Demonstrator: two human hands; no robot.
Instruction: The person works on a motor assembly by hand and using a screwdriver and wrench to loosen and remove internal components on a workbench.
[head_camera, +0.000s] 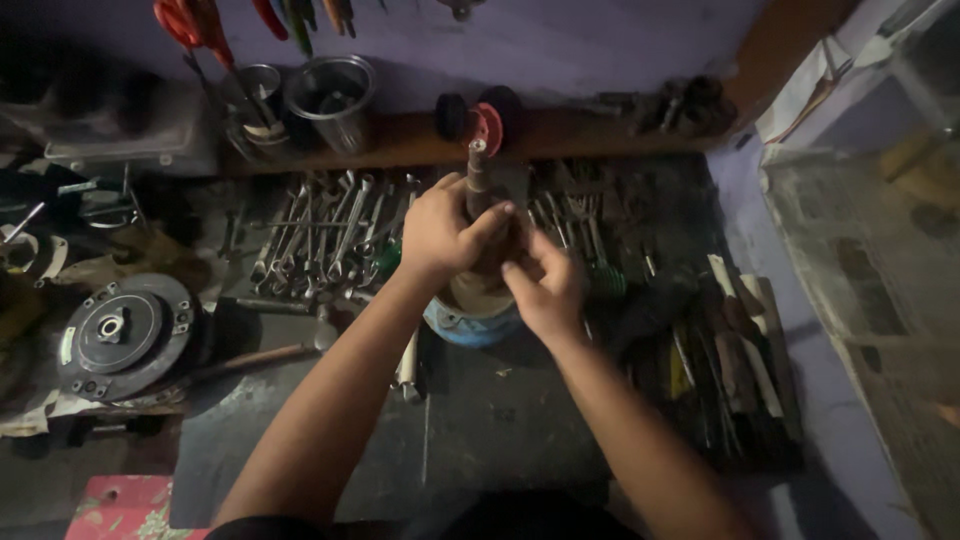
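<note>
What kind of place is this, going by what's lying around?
Most likely a mechanic's or repair workshop. A row of wrenches lies on a dark, grimy workbench, and a round clutch-like metal disc sits at the left. The left hand and right hand grip an upright metal shaft.

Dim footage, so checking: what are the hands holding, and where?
Both the left hand and right hand grip the upright metal shaft around its middle.

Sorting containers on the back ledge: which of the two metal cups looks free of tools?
The larger, right-hand steel cup; nothing sticks out of it. The smaller cup to its left holds upright tools, including red-handled ones.
</note>
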